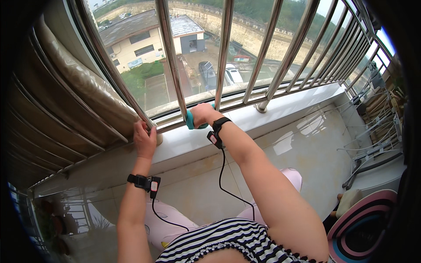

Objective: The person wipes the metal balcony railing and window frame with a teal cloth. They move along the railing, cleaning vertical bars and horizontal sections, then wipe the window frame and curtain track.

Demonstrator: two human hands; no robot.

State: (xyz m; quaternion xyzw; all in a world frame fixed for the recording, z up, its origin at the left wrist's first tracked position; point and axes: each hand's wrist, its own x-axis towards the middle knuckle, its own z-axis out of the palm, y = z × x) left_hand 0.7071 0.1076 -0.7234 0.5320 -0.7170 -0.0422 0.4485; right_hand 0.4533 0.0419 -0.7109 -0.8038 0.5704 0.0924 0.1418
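My right hand (203, 113) is closed over a teal cloth (190, 120), pressed to the lower rail of a shiny metal window railing. Cloth shows on both sides of the hand, between two upright bars. To the left, my left hand (145, 138) grips the foot of a thicker upright post (131, 102) of the same railing. Its thumb lies on the near side, and the fingers go behind the post. A white polished sill (236, 121) runs below the rail.
A beige patterned curtain (82, 75) hangs behind the bars at left. On the right stand a wire rack (371, 121) and a round pink, black and blue striped item (335, 236). Black cables (223, 184) run from both wrist straps toward my body. Glossy tiles (296, 154) cover the floor.
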